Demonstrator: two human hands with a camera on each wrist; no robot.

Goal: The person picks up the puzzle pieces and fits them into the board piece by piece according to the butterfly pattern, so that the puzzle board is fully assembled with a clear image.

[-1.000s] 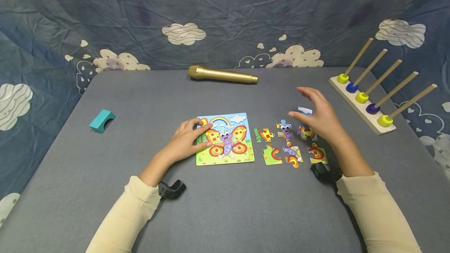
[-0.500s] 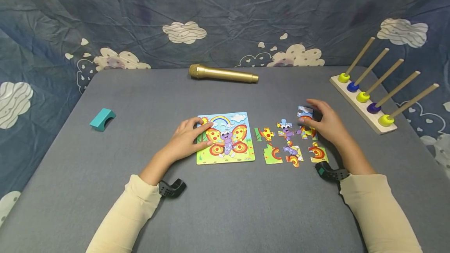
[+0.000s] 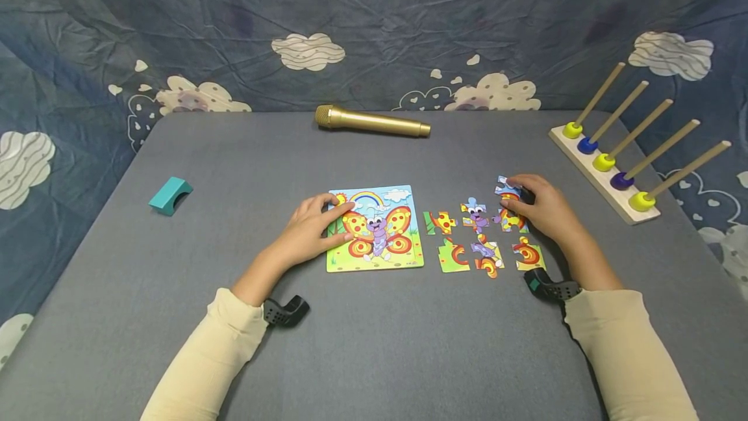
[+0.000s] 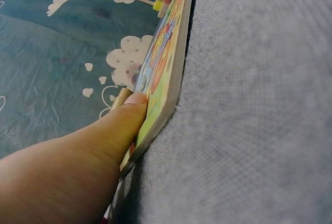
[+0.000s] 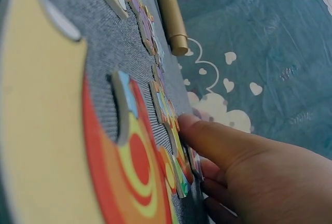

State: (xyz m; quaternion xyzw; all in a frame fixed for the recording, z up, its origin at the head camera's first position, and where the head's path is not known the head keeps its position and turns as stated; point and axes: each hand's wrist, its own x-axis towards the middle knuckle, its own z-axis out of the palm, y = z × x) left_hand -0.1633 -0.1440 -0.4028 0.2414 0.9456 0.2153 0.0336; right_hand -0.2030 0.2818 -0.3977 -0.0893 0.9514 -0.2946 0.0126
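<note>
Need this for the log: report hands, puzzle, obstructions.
Left hand rests on the board. Right hand at the top-right piece, grip unclear. Loose pieces lie right of the board. Mic beyond, peg rack right: neither in the way.

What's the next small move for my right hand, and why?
Probably nudge the cloud-topped piece toward the yellow wing piece below it: your right hand has its thumb and index finger right there, and the loose pieces lie roughly in the order on the butterfly board, with gaps.
</note>
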